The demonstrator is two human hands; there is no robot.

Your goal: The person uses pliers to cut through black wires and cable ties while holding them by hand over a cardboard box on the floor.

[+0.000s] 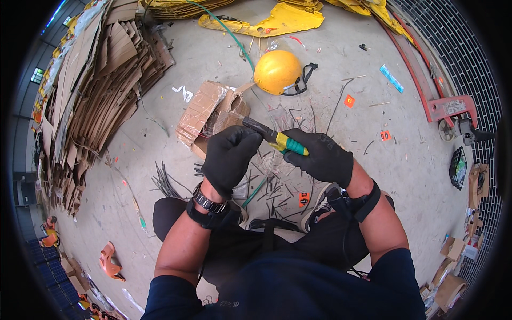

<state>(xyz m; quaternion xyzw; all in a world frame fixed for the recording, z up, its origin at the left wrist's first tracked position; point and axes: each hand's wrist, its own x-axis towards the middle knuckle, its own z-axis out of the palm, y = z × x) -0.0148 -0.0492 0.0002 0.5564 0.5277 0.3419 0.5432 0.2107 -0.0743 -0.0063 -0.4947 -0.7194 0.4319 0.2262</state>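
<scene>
In a black glove, my right hand [316, 154] is closed around the yellow and green handles of a wire stripper tool [280, 139], whose dark jaws point up and left. My left hand [231, 156], also gloved in black, is closed close to those jaws; thin wire seems to stick up beside it, but what its fingers pinch is hidden. A torn cardboard box [206, 108] with thin wires inside lies just beyond the left hand. Short pieces of dark cable sheath [276, 196] are scattered on the floor below the hands, and a bundle of grey cables [166, 182] lies left of them.
A yellow hard hat [278, 72] with a black strap rests beyond the hands. Flattened cardboard [108, 76] is stacked high at left. Yellow plastic panels [268, 24] lie at the top. A red pallet jack [448, 107] stands at right, and an orange plastic part [109, 260] at lower left.
</scene>
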